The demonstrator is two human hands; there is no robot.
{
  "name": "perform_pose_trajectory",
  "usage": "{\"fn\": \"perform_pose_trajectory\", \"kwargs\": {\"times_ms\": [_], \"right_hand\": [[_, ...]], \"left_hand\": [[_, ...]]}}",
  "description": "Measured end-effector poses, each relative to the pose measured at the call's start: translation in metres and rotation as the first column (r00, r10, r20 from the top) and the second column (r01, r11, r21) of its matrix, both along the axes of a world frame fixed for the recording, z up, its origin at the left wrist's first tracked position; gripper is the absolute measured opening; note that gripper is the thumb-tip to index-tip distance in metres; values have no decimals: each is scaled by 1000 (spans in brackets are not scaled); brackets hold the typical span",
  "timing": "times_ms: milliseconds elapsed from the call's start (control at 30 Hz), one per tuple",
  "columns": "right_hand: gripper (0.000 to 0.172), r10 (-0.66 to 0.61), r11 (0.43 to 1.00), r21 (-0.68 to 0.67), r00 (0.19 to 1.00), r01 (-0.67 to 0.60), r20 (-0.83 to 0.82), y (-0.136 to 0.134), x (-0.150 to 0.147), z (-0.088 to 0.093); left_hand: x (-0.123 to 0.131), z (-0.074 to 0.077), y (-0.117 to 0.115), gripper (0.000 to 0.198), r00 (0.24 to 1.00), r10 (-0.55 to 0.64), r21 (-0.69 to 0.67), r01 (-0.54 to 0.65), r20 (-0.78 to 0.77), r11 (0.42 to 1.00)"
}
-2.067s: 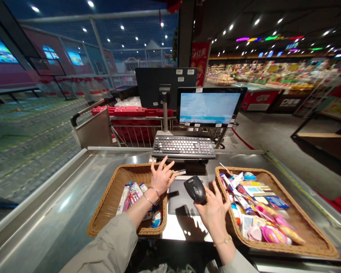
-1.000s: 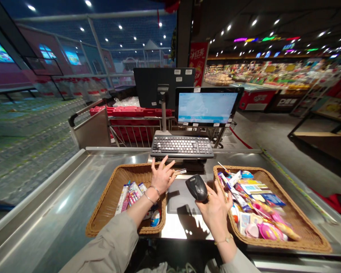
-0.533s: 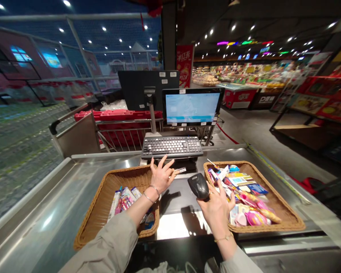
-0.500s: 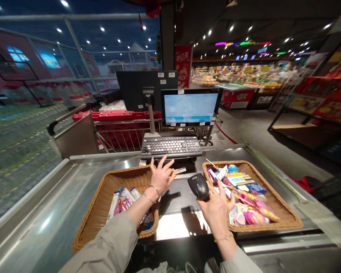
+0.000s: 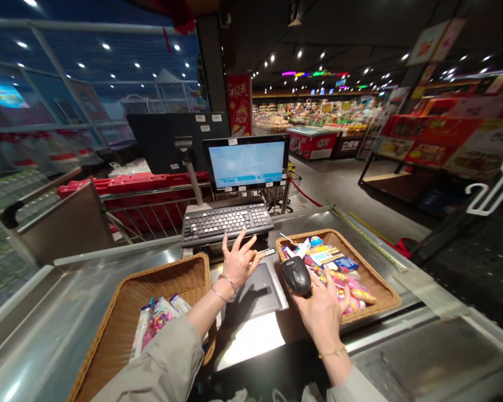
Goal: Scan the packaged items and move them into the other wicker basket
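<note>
My right hand (image 5: 322,314) grips a black barcode scanner (image 5: 295,274), held just left of the right wicker basket (image 5: 381,297), which is piled with small colourful packets. My left hand (image 5: 238,260) hovers in front of the keyboard (image 5: 226,222), pinching a small dark item with a white label (image 5: 266,253) between thumb and forefinger, the other fingers spread. Below it lies a dark flat scan pad (image 5: 255,291). The left wicker basket (image 5: 121,312) holds a few packets.
A lit touchscreen (image 5: 246,163) stands behind the keyboard, with a black monitor back (image 5: 167,139) to its left. Red shopping baskets (image 5: 138,190) sit behind a metal rail. The steel counter (image 5: 46,335) runs left; shop aisles and shelves lie to the right.
The view has swung to the right, so the counter and baskets have slid left in the picture. Both hands keep their grips and relative places.
</note>
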State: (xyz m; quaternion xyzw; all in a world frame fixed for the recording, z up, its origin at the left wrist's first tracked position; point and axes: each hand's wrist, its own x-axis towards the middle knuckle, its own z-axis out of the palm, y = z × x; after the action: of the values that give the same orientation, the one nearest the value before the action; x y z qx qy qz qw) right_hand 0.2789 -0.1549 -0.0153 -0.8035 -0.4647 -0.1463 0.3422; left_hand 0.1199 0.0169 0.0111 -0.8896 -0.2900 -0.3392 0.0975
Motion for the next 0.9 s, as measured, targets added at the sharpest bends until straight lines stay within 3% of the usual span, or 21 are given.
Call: {"fn": "perform_pose_trajectory", "kwargs": {"times_ms": [633, 900], "right_hand": [[38, -211, 977, 13, 977, 211, 24, -25, 43, 0], [31, -273, 962, 23, 961, 272, 34, -37, 60, -6]], "left_hand": [[77, -4, -2, 16, 983, -183, -9, 183, 2, 983], [103, -9, -9, 13, 972, -233, -22, 232, -20, 972]]}}
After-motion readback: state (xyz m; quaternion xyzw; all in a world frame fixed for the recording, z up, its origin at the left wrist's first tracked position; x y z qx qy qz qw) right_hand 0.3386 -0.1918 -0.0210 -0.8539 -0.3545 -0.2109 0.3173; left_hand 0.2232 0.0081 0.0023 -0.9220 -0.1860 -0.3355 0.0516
